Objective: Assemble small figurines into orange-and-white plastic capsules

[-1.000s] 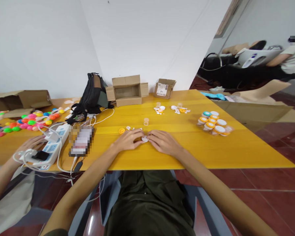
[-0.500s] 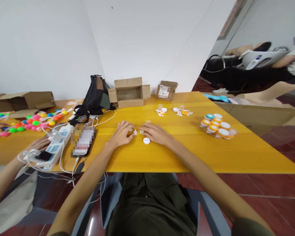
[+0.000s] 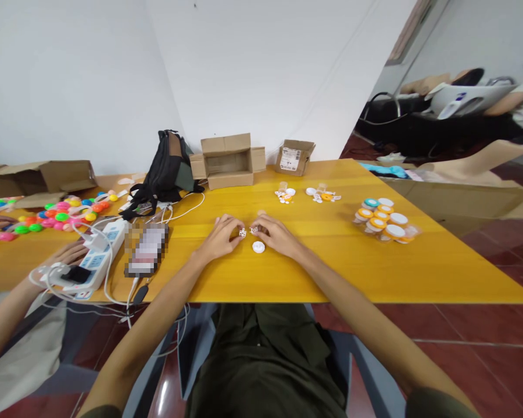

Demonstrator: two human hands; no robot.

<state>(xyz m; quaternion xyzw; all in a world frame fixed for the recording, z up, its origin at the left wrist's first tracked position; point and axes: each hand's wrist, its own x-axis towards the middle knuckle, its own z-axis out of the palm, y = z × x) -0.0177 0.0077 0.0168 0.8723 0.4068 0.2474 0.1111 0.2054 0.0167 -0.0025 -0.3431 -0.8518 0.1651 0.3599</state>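
Observation:
My left hand [image 3: 224, 237] is pinched on a small white openwork plastic piece [image 3: 243, 232] at its fingertips, just above the table. Close beside it, my right hand [image 3: 273, 233] has its thumb and fingers closed on another small white plastic piece [image 3: 254, 230]. A narrow gap separates the two pieces. Under the right fingers, on the table, lies a round white plastic disc [image 3: 258, 247] with a raised rim. Part of something pale and round [image 3: 261, 213] shows behind the right hand and is mostly hidden.
Small white and orange parts [image 3: 286, 197] lie farther back. Lidded containers [image 3: 386, 217] cluster at right. An open carton [image 3: 228, 162] and a backpack [image 3: 168, 165] stand behind. A power strip [image 3: 98, 258], a phone [image 3: 148, 249] and a co-worker's hand [image 3: 72, 252] are at left.
My left hand has shifted right, and its fingers now close on the white piece that sat between my hands. My right thumb and fingers have drawn in on the other piece.

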